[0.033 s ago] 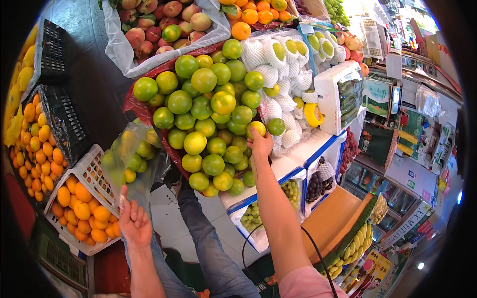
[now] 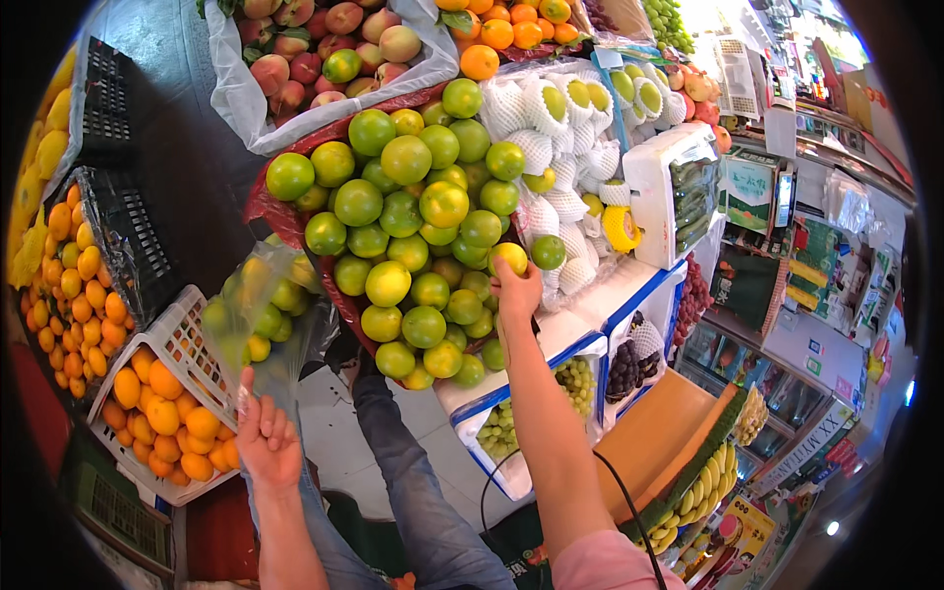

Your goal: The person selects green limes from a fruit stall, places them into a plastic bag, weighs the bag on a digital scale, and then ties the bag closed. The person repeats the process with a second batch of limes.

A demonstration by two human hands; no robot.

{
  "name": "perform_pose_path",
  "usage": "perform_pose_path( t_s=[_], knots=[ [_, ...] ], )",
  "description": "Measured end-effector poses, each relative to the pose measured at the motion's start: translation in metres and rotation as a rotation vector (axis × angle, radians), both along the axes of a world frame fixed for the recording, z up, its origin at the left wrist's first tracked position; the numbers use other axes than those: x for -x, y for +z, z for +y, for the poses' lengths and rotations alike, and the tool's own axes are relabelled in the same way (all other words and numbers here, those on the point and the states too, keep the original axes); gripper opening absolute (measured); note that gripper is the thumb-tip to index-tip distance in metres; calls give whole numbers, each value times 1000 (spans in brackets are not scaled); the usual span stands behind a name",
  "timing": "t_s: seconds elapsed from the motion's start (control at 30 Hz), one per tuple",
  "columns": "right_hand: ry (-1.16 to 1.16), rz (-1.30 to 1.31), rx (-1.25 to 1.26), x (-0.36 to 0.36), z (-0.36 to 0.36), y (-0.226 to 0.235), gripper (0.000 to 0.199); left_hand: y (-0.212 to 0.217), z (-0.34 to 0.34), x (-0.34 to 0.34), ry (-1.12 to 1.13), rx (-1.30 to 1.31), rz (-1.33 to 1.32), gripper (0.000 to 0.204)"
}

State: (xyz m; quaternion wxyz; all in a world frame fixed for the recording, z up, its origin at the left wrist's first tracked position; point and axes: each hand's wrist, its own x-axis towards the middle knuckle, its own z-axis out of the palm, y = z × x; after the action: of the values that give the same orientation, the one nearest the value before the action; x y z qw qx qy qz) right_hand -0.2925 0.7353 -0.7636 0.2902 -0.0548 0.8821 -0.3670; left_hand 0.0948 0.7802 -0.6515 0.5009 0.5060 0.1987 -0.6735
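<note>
My right hand [image 2: 518, 292] reaches to the right edge of a heap of green oranges [image 2: 401, 211], its fingers closed around a yellowish-green orange [image 2: 507, 258]. The heap sits in a box lined with red plastic [image 2: 264, 208]. Another green orange [image 2: 548, 253] lies just right of my fingers, against white foam-netted fruit [image 2: 565, 203]. Lower left, my left hand [image 2: 267, 433] pinches the edge of a clear plastic bag [image 2: 258, 369]. Several green and yellowish oranges [image 2: 278, 300] show through the bag, which hangs left of the heap.
A white crate [image 2: 202, 339] of orange citrus stands beside the bag, with small orange fruit [image 2: 74, 285] behind it. Peaches [image 2: 300, 64] lie beyond the heap. Foam boxes with green grapes [image 2: 497, 431] and dark grapes [image 2: 629, 372] border my right forearm. A black cable [image 2: 629, 492] crosses near it.
</note>
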Motion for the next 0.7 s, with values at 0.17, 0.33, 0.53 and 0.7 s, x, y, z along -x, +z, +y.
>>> perform_pose_path(
  t_s=[0.17, 0.33, 0.53, 0.7],
  knots=[
    [278, -132, 134, -41, 20, 62, 51, -2, 3, -3, -15, -3, 20, 38],
    [190, -836, 454, -82, 16, 110, 61, -3, 4, -5, -22, -10, 15, 37],
    [125, -1249, 514, -131, 12, 114, 64, -3, 5, -5, -13, 4, 41, 34],
    [-4, -1391, 488, -160, 6, 102, 65, -3, 4, -6, -18, 4, 51, 33]
  ],
)
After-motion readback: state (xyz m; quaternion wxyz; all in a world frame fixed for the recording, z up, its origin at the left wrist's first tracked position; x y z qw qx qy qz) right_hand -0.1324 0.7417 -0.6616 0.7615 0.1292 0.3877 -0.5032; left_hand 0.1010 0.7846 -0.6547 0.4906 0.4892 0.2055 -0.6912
